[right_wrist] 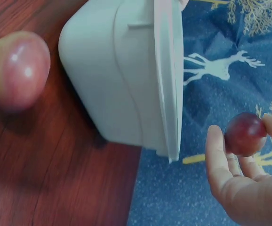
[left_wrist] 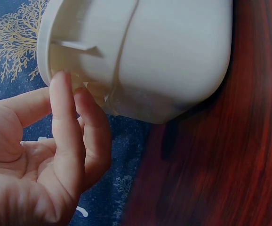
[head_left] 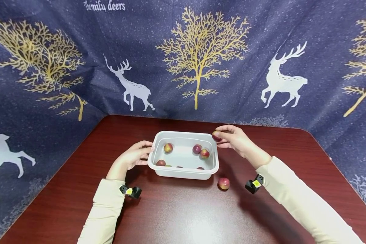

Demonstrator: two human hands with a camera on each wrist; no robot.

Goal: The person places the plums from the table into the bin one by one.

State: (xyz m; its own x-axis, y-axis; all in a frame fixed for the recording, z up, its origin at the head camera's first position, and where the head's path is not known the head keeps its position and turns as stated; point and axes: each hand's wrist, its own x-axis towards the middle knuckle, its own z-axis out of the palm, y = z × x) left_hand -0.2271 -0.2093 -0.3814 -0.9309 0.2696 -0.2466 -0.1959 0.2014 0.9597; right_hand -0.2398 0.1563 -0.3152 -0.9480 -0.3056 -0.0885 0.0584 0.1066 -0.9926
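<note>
A white plastic container (head_left: 183, 173) stands on the table with several red-and-yellow plums inside, among them one plum (head_left: 168, 147) at the left and a pair (head_left: 204, 154) toward the right. My left hand (head_left: 135, 155) holds its left end, thumb over the rim and fingertips under the lip in the left wrist view. My right hand (head_left: 234, 139) pinches a dark red plum (right_wrist: 245, 134) between thumb and fingers, beside the container's back right corner at rim height. Another plum (head_left: 224, 183) lies on the table, just off the front right corner.
The dark red wooden table (head_left: 177, 210) has a glossy surface. Behind it hangs a blue cloth (head_left: 170, 95) printed with white deer and golden trees. Both wrists wear black straps with small cameras.
</note>
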